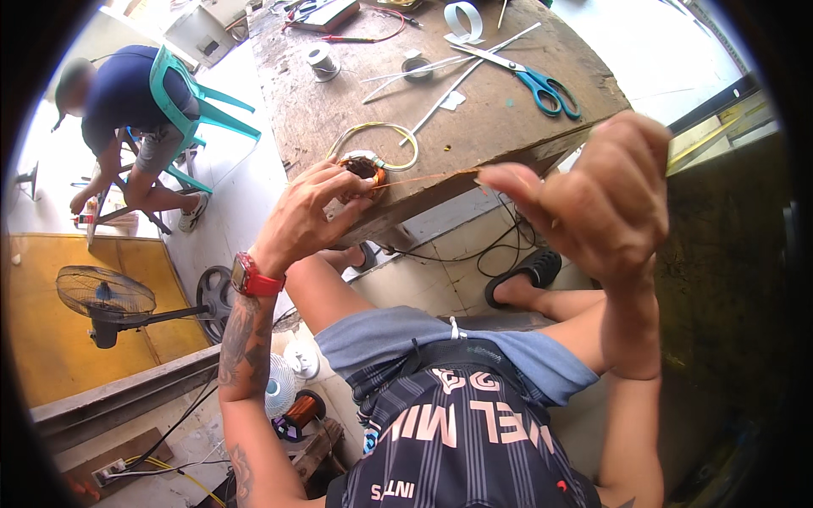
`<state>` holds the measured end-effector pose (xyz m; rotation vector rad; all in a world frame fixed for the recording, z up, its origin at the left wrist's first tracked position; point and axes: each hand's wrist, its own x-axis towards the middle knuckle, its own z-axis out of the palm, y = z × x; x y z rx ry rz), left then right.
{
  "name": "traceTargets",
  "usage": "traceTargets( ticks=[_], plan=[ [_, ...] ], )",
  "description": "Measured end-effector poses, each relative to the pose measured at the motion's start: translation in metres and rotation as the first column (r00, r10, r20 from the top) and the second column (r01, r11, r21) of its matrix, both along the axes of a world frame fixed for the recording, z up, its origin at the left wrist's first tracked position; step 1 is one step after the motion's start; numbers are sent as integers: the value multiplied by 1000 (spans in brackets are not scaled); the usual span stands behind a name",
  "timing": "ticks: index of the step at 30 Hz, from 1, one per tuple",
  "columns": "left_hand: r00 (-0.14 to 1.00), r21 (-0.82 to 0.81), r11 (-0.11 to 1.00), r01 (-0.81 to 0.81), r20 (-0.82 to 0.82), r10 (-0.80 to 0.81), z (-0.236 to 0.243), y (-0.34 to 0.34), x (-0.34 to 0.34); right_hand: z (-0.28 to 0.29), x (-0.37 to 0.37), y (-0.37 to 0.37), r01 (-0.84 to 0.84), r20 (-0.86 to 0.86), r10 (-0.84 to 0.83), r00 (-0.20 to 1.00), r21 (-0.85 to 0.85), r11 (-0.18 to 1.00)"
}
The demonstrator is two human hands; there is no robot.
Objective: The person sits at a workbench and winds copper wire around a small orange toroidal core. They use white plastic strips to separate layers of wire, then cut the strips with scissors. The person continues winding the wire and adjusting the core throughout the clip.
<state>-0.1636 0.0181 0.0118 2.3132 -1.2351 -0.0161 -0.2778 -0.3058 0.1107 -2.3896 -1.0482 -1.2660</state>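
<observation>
At the near edge of the wooden table, my left hand point(318, 201) is closed on a small round motor stator point(364, 163) wound with copper wire. Its fingers cover part of the windings. From the stator a thin copper wire point(432, 177) stretches to the right, up to my raised right hand point(605, 199), which is closed in a fist with the thumb toward the wire. The wire's end inside that fist is hidden. A loop of yellow and white lead wire point(414, 144) curves over the table just behind the stator.
On the table point(542, 131) lie blue-handled scissors point(546, 91), thin white strips point(457, 89), a solder spool point(321, 61), a dark tape roll point(417, 69) and a white tape loop point(462, 21). A seated person point(135, 93) works at the left. A fan point(106, 292) stands lower left.
</observation>
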Motion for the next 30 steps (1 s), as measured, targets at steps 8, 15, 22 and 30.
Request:
traceTargets(
  ticks=[8, 15, 22, 30],
  plan=[
    [936, -270, 932, -243, 188, 299, -35, -25, -42, -56, 16, 45, -84, -71, 358, 931, 913, 399],
    [918, -250, 937, -244, 254, 306, -43, -28, -46, -153, 19, 89, 377, -621, 80, 780, 567, 732],
    [948, -162, 950, -265, 138, 288, -38, -23, -47, -151, 21, 88, 381, -648, 43, 761, 498, 779],
    [943, -153, 951, -268, 158, 292, -37, -25, -46, -153, 30, 95, 343, -656, 84, 750, 494, 799]
  ],
)
